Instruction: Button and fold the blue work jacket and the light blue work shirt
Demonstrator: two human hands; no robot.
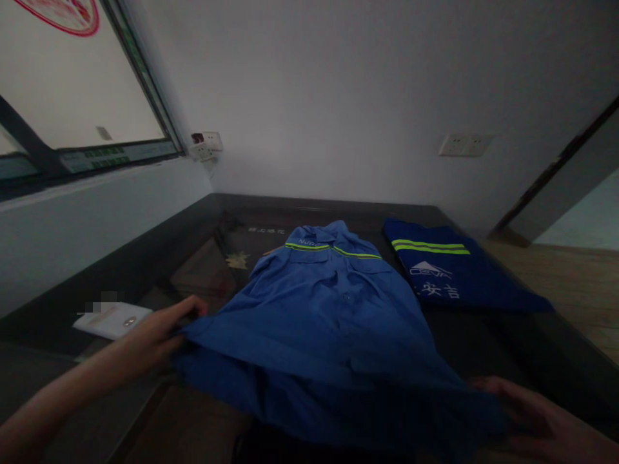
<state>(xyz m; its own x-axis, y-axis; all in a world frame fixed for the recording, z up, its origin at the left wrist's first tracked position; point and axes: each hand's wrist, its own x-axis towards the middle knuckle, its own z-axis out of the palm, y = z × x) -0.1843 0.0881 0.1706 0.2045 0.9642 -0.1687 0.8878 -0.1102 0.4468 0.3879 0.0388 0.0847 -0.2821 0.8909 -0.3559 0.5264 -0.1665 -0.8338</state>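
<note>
A blue work shirt (338, 303) with a thin yellow-green stripe across its chest lies front side up on a dark table, collar toward the wall. Its hem is lifted and stretched toward me over the table's near edge. My left hand (169, 325) is closed on the hem's left corner, thumb on top. At the lower right, my right hand (527, 412) grips the other hem corner; it is dim and its fingers are partly hidden by cloth. The sleeves are not clearly visible.
A folded dark blue garment (435, 270) with yellow-green stripes and white lettering lies right of the shirt. A white flat item (113, 320) rests near my left forearm. The dark tabletop (309, 205) meets a wall with power sockets (465, 145); a window (82, 84) is at left.
</note>
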